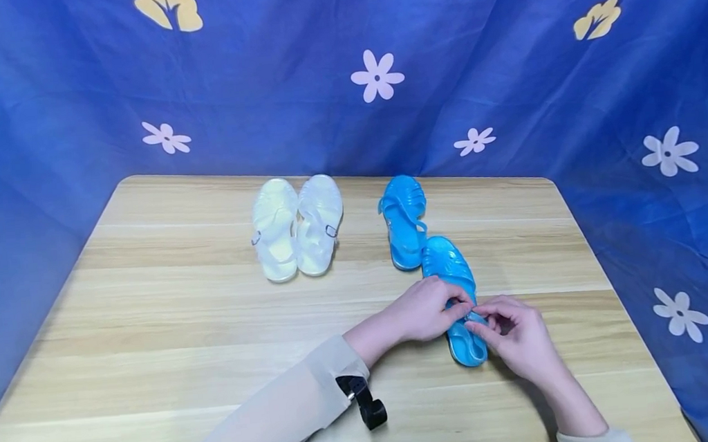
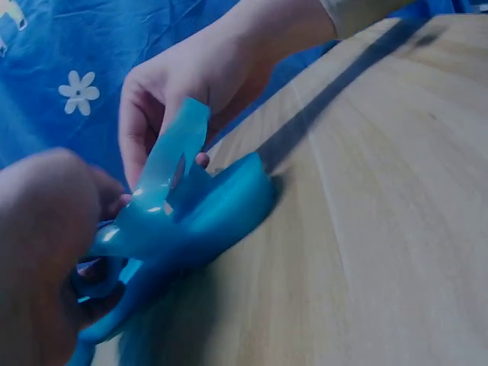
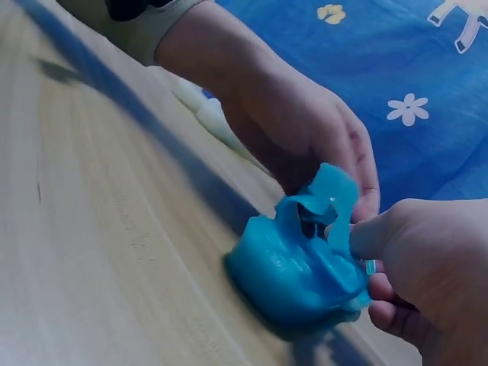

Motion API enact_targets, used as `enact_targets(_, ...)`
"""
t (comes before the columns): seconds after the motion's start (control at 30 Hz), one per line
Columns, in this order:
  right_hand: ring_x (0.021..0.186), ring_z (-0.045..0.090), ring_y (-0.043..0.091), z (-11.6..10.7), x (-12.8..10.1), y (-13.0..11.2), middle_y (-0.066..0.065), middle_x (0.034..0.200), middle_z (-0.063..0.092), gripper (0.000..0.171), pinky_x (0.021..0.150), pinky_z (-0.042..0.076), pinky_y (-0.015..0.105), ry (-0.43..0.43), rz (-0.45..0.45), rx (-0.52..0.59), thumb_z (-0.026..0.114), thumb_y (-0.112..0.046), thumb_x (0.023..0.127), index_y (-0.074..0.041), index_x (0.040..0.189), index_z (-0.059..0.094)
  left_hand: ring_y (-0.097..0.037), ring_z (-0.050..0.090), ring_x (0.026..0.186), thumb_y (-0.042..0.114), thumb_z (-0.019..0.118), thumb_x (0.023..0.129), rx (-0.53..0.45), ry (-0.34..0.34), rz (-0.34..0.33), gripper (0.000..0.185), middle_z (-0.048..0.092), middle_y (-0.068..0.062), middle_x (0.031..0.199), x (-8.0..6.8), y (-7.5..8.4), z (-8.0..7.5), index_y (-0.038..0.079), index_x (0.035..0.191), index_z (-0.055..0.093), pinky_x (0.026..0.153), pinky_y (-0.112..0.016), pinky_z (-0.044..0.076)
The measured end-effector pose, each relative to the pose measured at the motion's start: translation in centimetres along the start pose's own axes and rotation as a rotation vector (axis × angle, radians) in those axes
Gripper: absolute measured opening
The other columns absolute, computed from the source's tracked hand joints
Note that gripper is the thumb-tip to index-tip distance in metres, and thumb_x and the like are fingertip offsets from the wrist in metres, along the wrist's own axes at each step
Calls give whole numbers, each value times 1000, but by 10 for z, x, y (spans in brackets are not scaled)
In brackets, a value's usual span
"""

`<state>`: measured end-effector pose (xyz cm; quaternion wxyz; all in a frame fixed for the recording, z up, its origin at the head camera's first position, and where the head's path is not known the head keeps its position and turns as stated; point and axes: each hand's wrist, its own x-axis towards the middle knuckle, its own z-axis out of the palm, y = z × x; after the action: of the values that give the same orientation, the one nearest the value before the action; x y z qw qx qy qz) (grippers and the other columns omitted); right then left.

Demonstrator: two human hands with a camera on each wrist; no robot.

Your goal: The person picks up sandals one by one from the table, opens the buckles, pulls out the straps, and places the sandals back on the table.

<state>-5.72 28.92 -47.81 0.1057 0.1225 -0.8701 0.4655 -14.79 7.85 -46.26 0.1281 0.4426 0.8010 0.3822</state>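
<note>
A glossy blue jelly sandal (image 1: 446, 259) lies on the table in the head view, its toe pointing away. From its left side my left hand (image 1: 429, 309) pinches the ankle strap near the buckle. My right hand (image 1: 519, 333) grips the strap from the other side, thumb and fingers close to the left fingertips. The left wrist view has the raised strap (image 2: 171, 152) standing up between both hands. Seen from the right wrist, the sandal's heel (image 3: 290, 274) rests low over the wood; the fingers partly hide the buckle.
A second blue sandal (image 1: 404, 220) lies just beyond, its heel close to the worked sandal's toe. Left of it, two whitish clear sandals (image 1: 276, 230) sit side by side. The wooden table (image 1: 149, 320) ends at a blue flowered curtain (image 1: 294, 101) at the back and sides.
</note>
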Motion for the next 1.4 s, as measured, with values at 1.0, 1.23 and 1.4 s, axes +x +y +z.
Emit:
enact_targets(1.0, 80, 57, 12, 1, 3, 19, 1, 95, 64, 35, 63, 48, 25, -69, -246, 18, 81, 15, 83, -8, 107, 70, -9, 49, 93, 20, 69, 103, 230, -14, -87, 15, 58, 17, 83, -3, 12, -4, 26, 90, 67, 98, -40, 35)
enact_targets(1.23, 85, 59, 15, -2, 5, 26, 2, 105, 66, 36, 69, 49, 24, -91, -397, -19, 83, 11, 80, -6, 108, 69, -11, 50, 93, 11, 63, 101, 215, -46, -98, 20, 56, 15, 84, -4, 12, 0, 24, 86, 59, 104, -44, 32)
enact_targets(1.4, 85, 59, 18, -2, 6, 28, 7, 105, 68, 30, 71, 49, 24, -85, -437, -6, 84, 6, 84, -3, 108, 69, -10, 51, 93, 10, 62, 102, 166, -39, -124, 20, 57, 14, 84, -3, 11, 3, 23, 87, 60, 107, -45, 31)
